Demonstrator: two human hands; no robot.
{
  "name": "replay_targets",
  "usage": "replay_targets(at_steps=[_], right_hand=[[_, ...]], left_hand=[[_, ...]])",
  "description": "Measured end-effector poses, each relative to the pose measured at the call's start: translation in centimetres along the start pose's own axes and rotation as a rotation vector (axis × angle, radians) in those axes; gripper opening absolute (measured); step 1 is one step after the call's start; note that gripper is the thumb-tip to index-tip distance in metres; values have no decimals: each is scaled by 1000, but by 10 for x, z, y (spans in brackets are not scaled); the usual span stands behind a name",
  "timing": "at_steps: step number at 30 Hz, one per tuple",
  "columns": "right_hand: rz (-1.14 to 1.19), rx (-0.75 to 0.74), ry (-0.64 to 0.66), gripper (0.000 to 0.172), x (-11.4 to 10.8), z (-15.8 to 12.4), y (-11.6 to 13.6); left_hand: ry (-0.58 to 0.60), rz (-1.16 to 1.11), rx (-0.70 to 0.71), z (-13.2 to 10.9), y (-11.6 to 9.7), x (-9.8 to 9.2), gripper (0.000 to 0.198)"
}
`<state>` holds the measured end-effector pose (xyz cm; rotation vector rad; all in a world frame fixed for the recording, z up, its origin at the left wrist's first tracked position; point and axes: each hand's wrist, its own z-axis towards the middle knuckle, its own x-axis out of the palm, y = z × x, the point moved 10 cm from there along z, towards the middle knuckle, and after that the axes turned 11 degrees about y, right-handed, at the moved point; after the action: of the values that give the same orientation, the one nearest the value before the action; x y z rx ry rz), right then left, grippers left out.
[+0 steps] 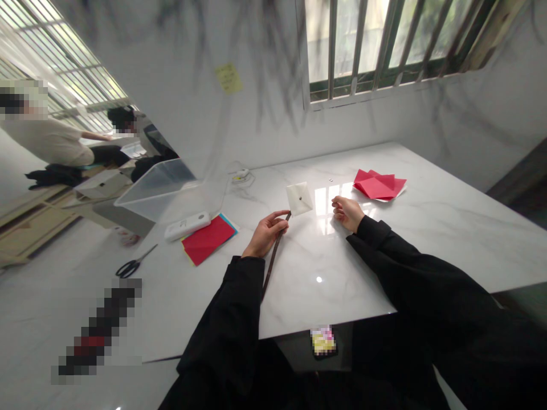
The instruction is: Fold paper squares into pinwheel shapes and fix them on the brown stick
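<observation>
My left hand is closed around a thin dark stick that runs down toward my sleeve. At the stick's upper end sits a small white folded paper square with a dark dot at its middle. My right hand rests on the white marble table just right of the square, fingers loosely curled, with nothing visible in it. Both arms wear black sleeves.
Red paper sheets lie at the far right. A stack of coloured paper with red on top, a white oblong device, scissors and a clear plastic bin are at the left. People sit in the background at the far left.
</observation>
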<state>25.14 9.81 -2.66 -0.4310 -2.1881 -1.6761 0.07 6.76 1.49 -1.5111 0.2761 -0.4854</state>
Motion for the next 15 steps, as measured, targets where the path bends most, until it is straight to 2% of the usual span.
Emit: replay_targets(at_steps=[2,4,5,6,7,9,10,11,12,13,15], right_hand=[[-56,-37,-58,18,-8,1,5],[-188,-81,-95,37,-10,-2,11],[-278,-93,-69,47,-5,-4,14],[-381,-79,26,54,6,-4,12],[-490,-26,204,56,24,-6,5],[-681,188,745,52,68,-30,-30],[-736,313,1019,49,82,-53,-47],[-759,415,1231,49,89,-75,-59],[-757,477,1355,50,92,-89,-65],[-736,498,1397,51,94,-95,-67],[-663,485,1325,52,96,-90,-65]], left_hand=[[-1,0,0,0,1,0,51],[0,5,0,1,2,-1,52],[1,9,0,1,2,-1,52],[0,11,1,1,2,-1,52],[-3,13,4,1,2,-1,52],[-12,14,12,1,2,-2,52],[-14,15,15,1,1,-2,52],[-12,17,17,1,1,-2,53],[-8,19,17,0,1,-2,53],[-1,22,15,0,0,-1,53],[3,26,11,0,0,0,54]])
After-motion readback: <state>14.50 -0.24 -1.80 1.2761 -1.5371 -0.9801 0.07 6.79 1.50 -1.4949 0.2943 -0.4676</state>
